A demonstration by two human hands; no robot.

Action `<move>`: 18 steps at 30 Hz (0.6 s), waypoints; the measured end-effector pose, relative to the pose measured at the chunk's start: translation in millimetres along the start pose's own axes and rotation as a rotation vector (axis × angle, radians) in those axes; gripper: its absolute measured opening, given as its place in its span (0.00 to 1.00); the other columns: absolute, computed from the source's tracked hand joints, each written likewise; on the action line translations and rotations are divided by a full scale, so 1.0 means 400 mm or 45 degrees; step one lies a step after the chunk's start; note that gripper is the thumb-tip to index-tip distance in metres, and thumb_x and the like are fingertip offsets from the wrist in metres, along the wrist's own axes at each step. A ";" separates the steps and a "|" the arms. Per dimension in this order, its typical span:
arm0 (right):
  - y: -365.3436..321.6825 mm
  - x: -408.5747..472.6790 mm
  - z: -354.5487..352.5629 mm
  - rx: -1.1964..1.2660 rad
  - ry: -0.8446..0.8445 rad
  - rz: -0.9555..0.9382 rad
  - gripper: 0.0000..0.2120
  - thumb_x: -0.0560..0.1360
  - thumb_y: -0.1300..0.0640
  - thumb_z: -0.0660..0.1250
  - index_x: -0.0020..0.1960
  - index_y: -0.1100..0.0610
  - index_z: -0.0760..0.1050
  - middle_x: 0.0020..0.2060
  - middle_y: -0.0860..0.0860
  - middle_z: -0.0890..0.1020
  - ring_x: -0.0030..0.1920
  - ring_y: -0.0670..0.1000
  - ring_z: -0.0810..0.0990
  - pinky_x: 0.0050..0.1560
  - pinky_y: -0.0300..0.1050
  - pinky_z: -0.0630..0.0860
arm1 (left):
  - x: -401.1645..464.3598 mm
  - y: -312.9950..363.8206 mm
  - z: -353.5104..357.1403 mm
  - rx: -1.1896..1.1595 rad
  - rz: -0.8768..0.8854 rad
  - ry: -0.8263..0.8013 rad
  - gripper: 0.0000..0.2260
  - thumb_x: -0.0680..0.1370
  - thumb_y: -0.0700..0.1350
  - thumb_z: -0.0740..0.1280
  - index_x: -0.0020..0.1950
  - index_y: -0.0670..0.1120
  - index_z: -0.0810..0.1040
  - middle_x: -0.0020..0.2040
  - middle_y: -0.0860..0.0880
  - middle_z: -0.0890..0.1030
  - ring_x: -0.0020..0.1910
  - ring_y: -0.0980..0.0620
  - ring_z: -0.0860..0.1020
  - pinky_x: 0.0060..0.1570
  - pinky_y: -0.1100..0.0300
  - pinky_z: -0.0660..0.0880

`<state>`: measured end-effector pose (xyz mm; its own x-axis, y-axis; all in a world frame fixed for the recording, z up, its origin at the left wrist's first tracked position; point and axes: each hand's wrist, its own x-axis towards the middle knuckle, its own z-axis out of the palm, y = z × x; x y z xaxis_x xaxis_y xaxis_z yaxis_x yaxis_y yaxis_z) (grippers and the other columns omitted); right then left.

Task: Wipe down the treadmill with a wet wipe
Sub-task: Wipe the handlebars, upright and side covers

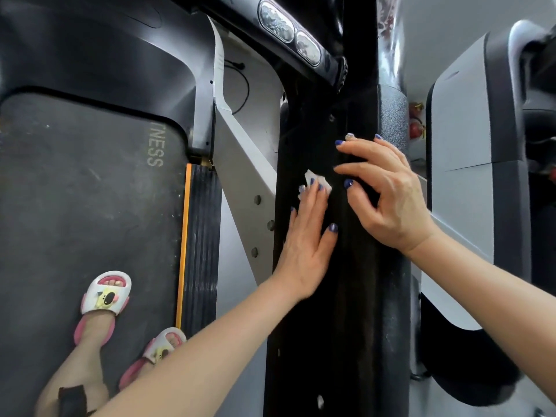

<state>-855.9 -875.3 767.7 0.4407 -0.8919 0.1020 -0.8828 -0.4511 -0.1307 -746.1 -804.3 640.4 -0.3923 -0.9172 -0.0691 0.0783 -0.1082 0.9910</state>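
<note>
The left hand (307, 242) lies flat, fingers straight and close together, pressing a small crumpled white wet wipe (317, 183) against the black padded side handrail (346, 296) of the treadmill; only the wipe's edge shows past the fingertips. The right hand (388, 194) hovers just beside it, fingers spread and loosely bent (holding nothing). Below left, feet in white-and-pink slippers (106, 294) stand on the dark running belt (75, 176).
</note>
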 end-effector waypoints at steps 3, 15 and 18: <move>0.000 -0.002 -0.002 0.023 0.004 0.024 0.14 0.75 0.63 0.63 0.57 0.64 0.82 0.67 0.58 0.77 0.73 0.56 0.72 0.74 0.59 0.65 | -0.122 -0.006 0.031 0.035 0.005 -0.090 0.29 0.83 0.57 0.48 0.83 0.51 0.44 0.83 0.58 0.40 0.81 0.57 0.39 0.80 0.47 0.41; -0.003 -0.014 0.005 0.054 0.084 0.320 0.25 0.76 0.60 0.57 0.72 0.65 0.72 0.74 0.58 0.71 0.78 0.60 0.62 0.78 0.59 0.59 | -0.071 0.028 0.013 0.120 0.059 -0.098 0.29 0.83 0.55 0.49 0.82 0.52 0.43 0.83 0.56 0.41 0.81 0.58 0.39 0.80 0.51 0.39; 0.022 -0.018 -0.014 0.143 -0.029 0.278 0.28 0.74 0.64 0.56 0.74 0.64 0.70 0.75 0.57 0.69 0.79 0.60 0.60 0.80 0.54 0.54 | -0.132 0.006 0.022 0.164 0.022 -0.174 0.29 0.83 0.54 0.49 0.82 0.53 0.42 0.82 0.58 0.40 0.81 0.60 0.39 0.81 0.50 0.40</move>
<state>-867.9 -872.6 771.4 0.2462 -0.9685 0.0368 -0.9345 -0.2472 -0.2561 -733.2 -752.7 647.6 -0.5133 -0.8570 -0.0443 -0.0285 -0.0346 0.9990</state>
